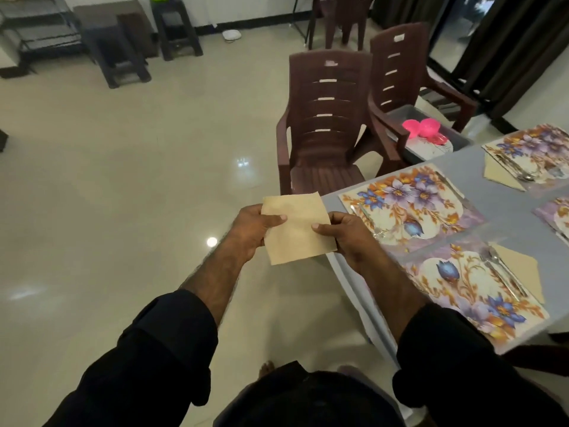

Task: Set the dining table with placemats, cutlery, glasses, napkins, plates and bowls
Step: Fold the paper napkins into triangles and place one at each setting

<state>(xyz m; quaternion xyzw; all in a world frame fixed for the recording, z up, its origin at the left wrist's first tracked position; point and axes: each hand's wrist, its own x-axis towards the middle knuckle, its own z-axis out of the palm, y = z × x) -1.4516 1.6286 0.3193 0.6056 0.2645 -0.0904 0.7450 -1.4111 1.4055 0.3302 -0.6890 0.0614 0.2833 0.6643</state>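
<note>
Holding a tan napkin (297, 228) in the middle of the frame, the left hand (251, 231) pinches its left edge and the right hand (345, 238) pinches its right edge, thumbs on top. The napkin hangs over the floor, just left of the table (508, 211) corner. At the right, flowery placemats (409, 204) lie on the table with cutlery (505, 274) and folded napkins (523, 269). A brown chair (326, 118) stands above the hands.
</note>
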